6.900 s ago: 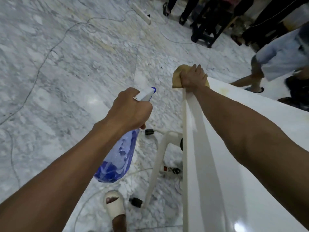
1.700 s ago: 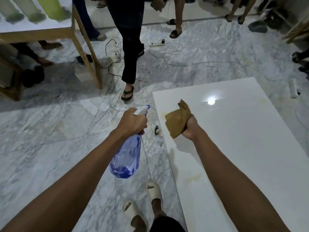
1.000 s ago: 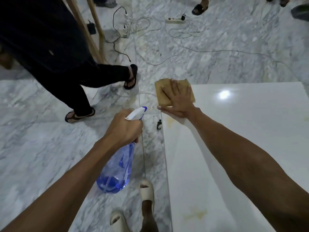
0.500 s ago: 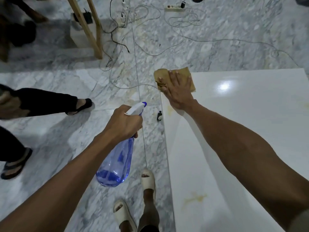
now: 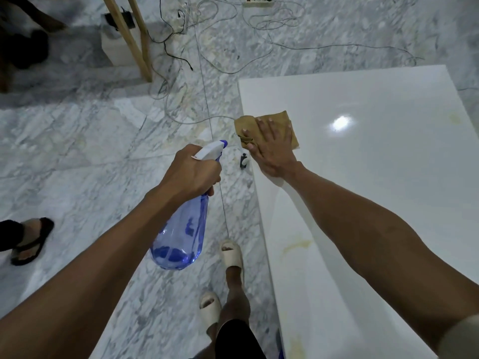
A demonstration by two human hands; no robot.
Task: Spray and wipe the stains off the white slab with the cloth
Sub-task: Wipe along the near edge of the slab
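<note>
One white slab (image 5: 375, 177) is seen lying flat above the marble floor (image 5: 77, 151), and it serves as the surface being cleaned. Three yellowish stains can be counted on it: one near the left edge at mid-length (image 5: 296, 246), one faint mark toward the far right (image 5: 455, 119), and one at the near left edge (image 5: 295, 344) (pale and partly cut off by the frame). One tan cloth (image 5: 281, 125) is spread near the slab's far left corner, with one corner hanging over the edge. The right hand (image 5: 272, 149) is pressed flat on the cloth, fingers extended and not curled around it. One spray bottle (image 5: 181, 234), translucent blue with a white trigger head, is gripped at the neck by the left hand (image 5: 191, 174), held over the floor just beside the slab, nozzle pointing away. Two cream slippers (image 5: 232, 255) are worn on the person's feet below. One other sandalled foot (image 5: 29, 240) is visible at the left. Several cables (image 5: 233, 27) are strewn across the far floor, beside two wooden legs (image 5: 134, 35).
</note>
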